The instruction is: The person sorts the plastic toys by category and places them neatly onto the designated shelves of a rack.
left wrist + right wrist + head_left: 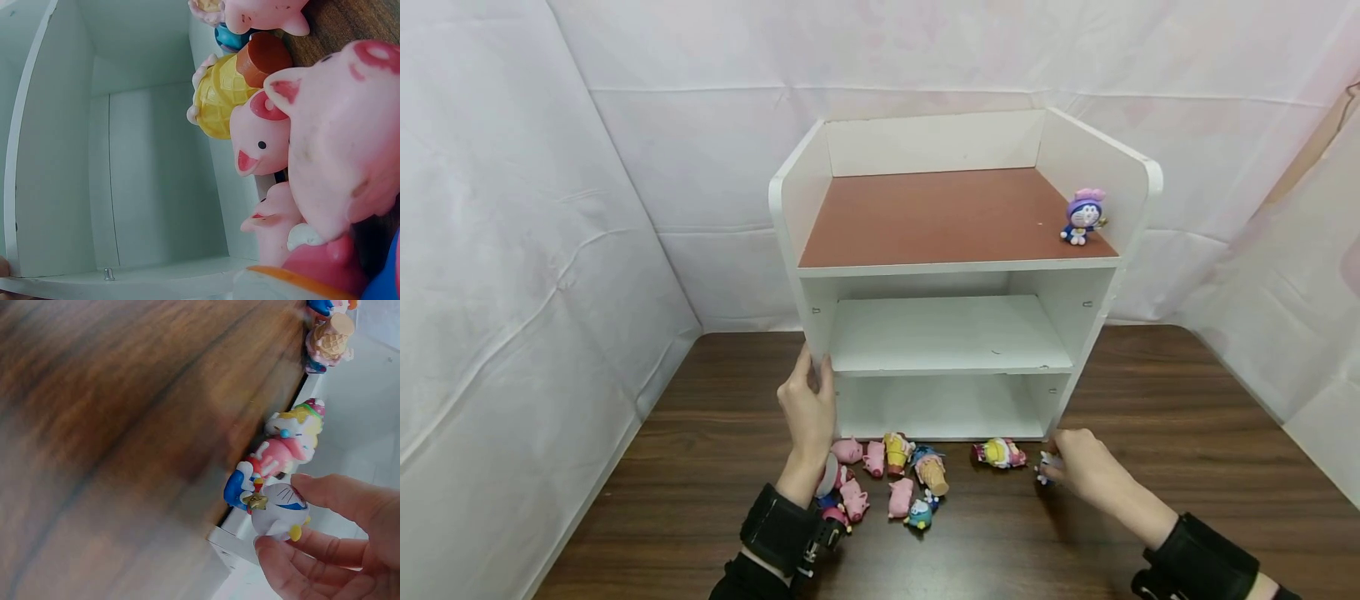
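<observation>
Here a figurine sits pinched in the right hand.

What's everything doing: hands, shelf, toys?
White shelf unit, standing, open-fronted
Left hand, touching that shelf unit
White-headed figurine, pinched
Right hand, pinching that figurine
Purple-hatted Doraemon figurine, upright on the brown top
Waffle-cone figurine, lying down
Pink pig figurines, loose on the table
Other figurines, also loose there

A wide black left wristband carries a small dark device with pale glints; a black sleeve shows behind it. The right wristband is wide and black too.
</observation>
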Demonstrator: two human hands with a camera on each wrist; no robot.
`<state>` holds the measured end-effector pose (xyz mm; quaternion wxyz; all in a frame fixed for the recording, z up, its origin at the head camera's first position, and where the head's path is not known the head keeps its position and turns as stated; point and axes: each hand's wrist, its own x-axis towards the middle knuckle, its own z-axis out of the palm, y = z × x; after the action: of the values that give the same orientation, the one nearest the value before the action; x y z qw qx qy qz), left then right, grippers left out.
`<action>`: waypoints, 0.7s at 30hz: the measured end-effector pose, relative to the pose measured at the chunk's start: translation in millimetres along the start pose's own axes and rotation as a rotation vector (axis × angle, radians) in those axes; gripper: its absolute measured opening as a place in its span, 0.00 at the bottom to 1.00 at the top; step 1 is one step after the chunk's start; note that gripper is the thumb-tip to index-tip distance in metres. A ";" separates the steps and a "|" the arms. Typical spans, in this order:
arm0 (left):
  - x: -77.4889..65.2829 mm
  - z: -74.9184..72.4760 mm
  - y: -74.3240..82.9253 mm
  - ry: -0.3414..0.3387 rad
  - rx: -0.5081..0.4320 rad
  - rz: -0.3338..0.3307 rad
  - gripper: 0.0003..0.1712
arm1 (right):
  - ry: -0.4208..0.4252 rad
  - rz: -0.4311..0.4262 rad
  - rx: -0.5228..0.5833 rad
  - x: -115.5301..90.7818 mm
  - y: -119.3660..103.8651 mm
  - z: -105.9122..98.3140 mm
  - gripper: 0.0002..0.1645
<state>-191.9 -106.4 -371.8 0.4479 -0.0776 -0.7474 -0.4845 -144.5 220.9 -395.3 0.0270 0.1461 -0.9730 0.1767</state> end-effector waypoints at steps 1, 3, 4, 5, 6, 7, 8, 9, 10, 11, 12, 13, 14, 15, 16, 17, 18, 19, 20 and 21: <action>0.1 0.0 0.1 0.000 0.000 -0.001 0.19 | 0.007 -0.022 -0.009 -0.2 -0.6 -2.2 0.10; 0.0 0.1 0.2 -0.001 0.000 -0.002 0.19 | 0.017 -0.070 -0.019 -0.6 -2.7 -8.6 0.10; -0.1 0.2 0.1 0.000 0.000 0.000 0.19 | 0.019 -0.091 -0.027 -0.6 -4.3 -12.5 0.10; -0.2 0.2 0.1 0.001 -0.002 0.000 0.19 | 0.020 -0.113 -0.033 -0.8 -6.2 -16.8 0.10; -0.3 0.2 0.2 0.001 -0.002 0.001 0.19 | 0.025 -0.142 -0.041 -0.9 -8.1 -21.0 0.10; -0.3 0.3 0.1 0.001 -0.003 0.002 0.19 | 0.025 -0.166 -0.048 -1.0 -10.5 -25.8 0.10; -0.6 0.3 0.1 0.001 -0.003 0.004 0.19 | 0.028 -0.189 -0.052 -1.2 -13.2 -31.2 0.10; -0.6 0.3 0.2 0.000 0.000 0.003 0.19 | 0.031 -0.210 -0.063 -1.2 -16.0 -36.2 0.10; -0.7 0.4 0.1 0.000 0.003 0.003 0.20 | 0.036 -0.229 -0.072 -1.3 -19.1 -41.6 0.11; -0.7 0.5 -0.1 -0.001 0.006 0.003 0.20 | 0.038 -0.250 -0.077 -1.3 -22.2 -46.9 0.11; -0.7 0.5 -0.1 -0.001 0.010 0.003 0.20 | 0.036 -0.267 -0.082 -1.3 -25.5 -52.4 0.11; -0.5 0.6 -0.4 0.000 0.013 0.004 0.20 | 0.037 -0.278 -0.085 -1.0 -29.0 -58.3 0.11; -0.4 0.7 -0.6 -0.001 0.014 0.004 0.20 | 0.037 -0.291 -0.088 -0.9 -32.7 -64.1 0.12; -0.2 0.7 -0.9 -0.001 0.018 0.002 0.20 | 0.033 -0.302 -0.090 -0.8 -36.6 -69.9 0.12; -0.1 0.7 -1.1 -0.001 0.020 0.001 0.20 | 0.033 -0.314 -0.092 -0.7 -40.3 -75.8 0.13; -0.1 0.5 -1.0 -0.003 0.020 0.000 0.20 | 0.036 -0.326 -0.093 -0.7 -44.0 -81.6 0.13; 0.0 0.4 -0.7 -0.004 0.021 -0.001 0.20 | 0.038 -0.335 -0.097 -0.7 -47.9 -87.9 0.13; 0.0 0.3 -0.7 -0.005 0.023 -0.002 0.20 | 0.047 -0.346 -0.100 -0.8 -51.6 -94.1 0.13; 0.1 0.1 -0.4 -0.007 0.021 -0.002 0.20 | 0.055 -0.359 -0.107 -0.9 -55.4 -100.3 0.14; 0.2 -0.1 -0.3 -0.007 0.023 -0.004 0.19 | 0.064 -0.372 -0.113 -0.6 -59.0 -106.4 0.14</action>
<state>-192.1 -106.7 -371.8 0.4451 -0.0728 -0.7549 -0.4762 -126.5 205.7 -276.0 0.0983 0.3159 -0.9362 0.1185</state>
